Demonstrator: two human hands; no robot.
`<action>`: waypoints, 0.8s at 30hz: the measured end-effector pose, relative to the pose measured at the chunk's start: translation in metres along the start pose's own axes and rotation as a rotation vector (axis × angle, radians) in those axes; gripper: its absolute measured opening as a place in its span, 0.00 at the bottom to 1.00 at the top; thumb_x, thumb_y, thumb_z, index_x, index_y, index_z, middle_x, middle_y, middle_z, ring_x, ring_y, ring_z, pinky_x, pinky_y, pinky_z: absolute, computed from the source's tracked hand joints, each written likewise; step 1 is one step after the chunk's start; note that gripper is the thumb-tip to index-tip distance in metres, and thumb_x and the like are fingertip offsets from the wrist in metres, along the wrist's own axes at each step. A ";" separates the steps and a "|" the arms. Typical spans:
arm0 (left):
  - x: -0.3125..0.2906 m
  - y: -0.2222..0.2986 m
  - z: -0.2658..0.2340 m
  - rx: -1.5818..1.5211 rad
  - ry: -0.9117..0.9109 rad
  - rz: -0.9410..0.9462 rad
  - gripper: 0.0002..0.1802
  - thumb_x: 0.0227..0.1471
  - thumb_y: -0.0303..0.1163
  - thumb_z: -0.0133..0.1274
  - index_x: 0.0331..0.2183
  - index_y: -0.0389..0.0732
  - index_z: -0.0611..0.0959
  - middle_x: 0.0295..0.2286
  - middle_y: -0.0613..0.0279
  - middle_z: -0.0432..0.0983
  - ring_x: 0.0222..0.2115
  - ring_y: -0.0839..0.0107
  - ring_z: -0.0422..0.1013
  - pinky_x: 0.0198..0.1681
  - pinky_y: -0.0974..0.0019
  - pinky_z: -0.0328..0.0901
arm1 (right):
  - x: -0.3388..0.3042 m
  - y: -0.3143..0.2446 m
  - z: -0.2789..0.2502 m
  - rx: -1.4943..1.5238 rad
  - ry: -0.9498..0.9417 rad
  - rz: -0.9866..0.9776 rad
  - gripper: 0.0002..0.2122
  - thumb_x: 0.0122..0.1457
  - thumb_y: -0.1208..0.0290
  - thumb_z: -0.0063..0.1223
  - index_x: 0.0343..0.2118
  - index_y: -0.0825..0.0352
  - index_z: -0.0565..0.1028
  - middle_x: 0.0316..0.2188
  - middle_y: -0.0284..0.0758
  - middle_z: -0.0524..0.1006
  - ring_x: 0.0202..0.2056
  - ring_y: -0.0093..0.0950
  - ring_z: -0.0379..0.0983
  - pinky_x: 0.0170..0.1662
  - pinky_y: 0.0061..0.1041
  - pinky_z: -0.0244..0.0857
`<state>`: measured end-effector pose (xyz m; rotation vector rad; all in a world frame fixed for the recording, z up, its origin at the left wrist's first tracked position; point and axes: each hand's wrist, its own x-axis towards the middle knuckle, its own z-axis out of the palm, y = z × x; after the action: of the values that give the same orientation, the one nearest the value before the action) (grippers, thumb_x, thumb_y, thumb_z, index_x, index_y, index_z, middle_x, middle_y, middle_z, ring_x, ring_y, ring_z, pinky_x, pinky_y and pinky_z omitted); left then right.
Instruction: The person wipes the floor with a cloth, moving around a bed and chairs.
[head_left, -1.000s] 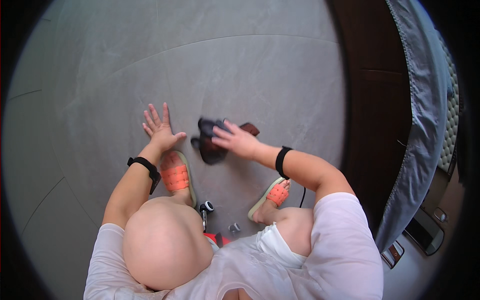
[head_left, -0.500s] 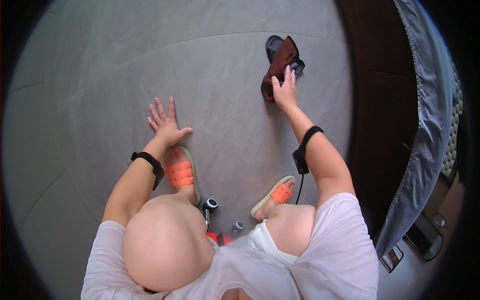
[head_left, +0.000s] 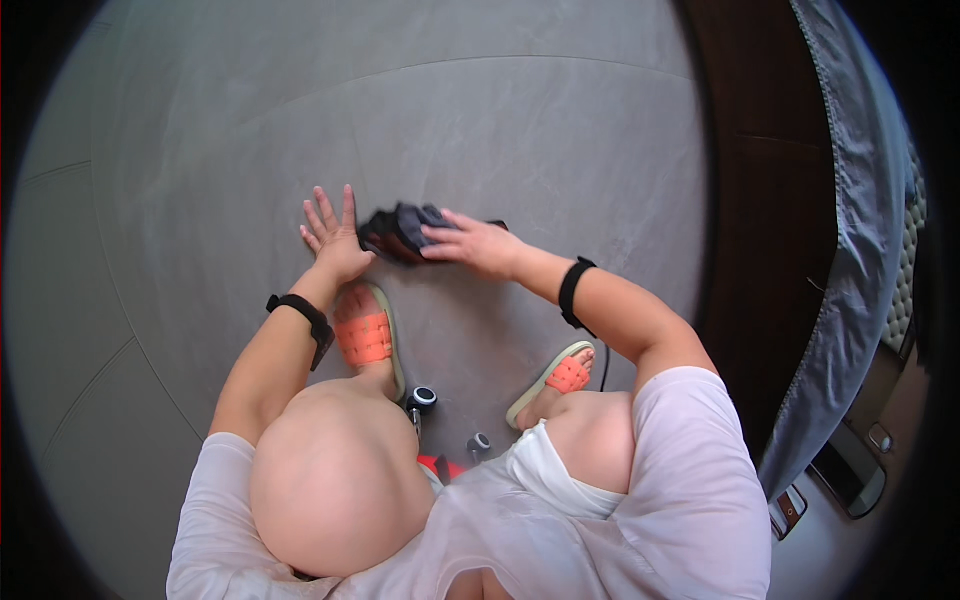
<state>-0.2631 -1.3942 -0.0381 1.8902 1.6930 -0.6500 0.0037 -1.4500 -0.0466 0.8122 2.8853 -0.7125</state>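
My left hand [head_left: 336, 238] is open, its fingers spread on the grey tiled floor ahead of my left foot. Just to its right lies a crumpled brown, black and grey bundle [head_left: 402, 228], smeared by motion; its exact kind I cannot make out. Over the bundle's right part lies my right hand [head_left: 478, 248], fingers extended across it and holding it low at the floor. The bundle's left end comes up close to my left thumb; whether they touch, I cannot tell. A black strap circles each forearm.
Orange slippers, left [head_left: 365, 340] and right [head_left: 567, 375], are on my feet. Caster wheels [head_left: 423, 398] and a red part [head_left: 440, 466] show between my legs. Along the right runs a dark brown wooden panel [head_left: 770, 210] with a blue-grey cloth [head_left: 870, 210] hanging beside it.
My right hand has swept the bundle from the far right toward me and leftward, up beside my left hand. The left hand stays nearly in place.
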 end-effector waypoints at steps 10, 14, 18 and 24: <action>0.000 0.000 -0.011 -0.070 0.016 0.017 0.70 0.30 0.57 0.66 0.63 0.57 0.36 0.61 0.43 0.17 0.61 0.42 0.17 0.59 0.36 0.28 | -0.081 -0.051 -0.032 0.766 0.131 0.411 0.28 0.43 0.82 0.47 0.52 0.60 0.67 0.56 0.40 0.64 0.54 0.43 0.63 0.54 0.34 0.62; -0.022 0.025 -0.027 -0.319 0.199 0.421 0.66 0.31 0.55 0.66 0.63 0.55 0.42 0.62 0.41 0.28 0.63 0.47 0.30 0.61 0.42 0.30 | -0.060 -0.043 -0.078 0.792 0.508 0.408 0.24 0.42 0.79 0.48 0.48 0.66 0.66 0.48 0.43 0.67 0.49 0.43 0.65 0.52 0.33 0.63; -0.048 0.088 -0.043 -0.759 -0.110 0.782 0.49 0.42 0.29 0.59 0.62 0.51 0.51 0.55 0.49 0.56 0.55 0.61 0.57 0.58 0.55 0.50 | -0.028 -0.046 -0.074 0.936 0.667 0.448 0.23 0.46 0.74 0.50 0.49 0.68 0.65 0.47 0.45 0.68 0.49 0.43 0.66 0.53 0.34 0.61; -0.038 0.036 -0.034 -1.027 0.089 0.614 0.37 0.46 0.16 0.47 0.58 0.43 0.59 0.47 0.54 0.67 0.48 0.67 0.66 0.52 0.66 0.61 | -0.075 -0.028 -0.018 0.598 0.556 0.920 0.33 0.54 0.52 0.52 0.58 0.66 0.57 0.60 0.49 0.54 0.59 0.47 0.53 0.59 0.38 0.52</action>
<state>-0.2310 -1.4027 0.0146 1.4901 1.0245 0.4826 0.0558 -1.4986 -0.0052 2.4761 2.1371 -1.3299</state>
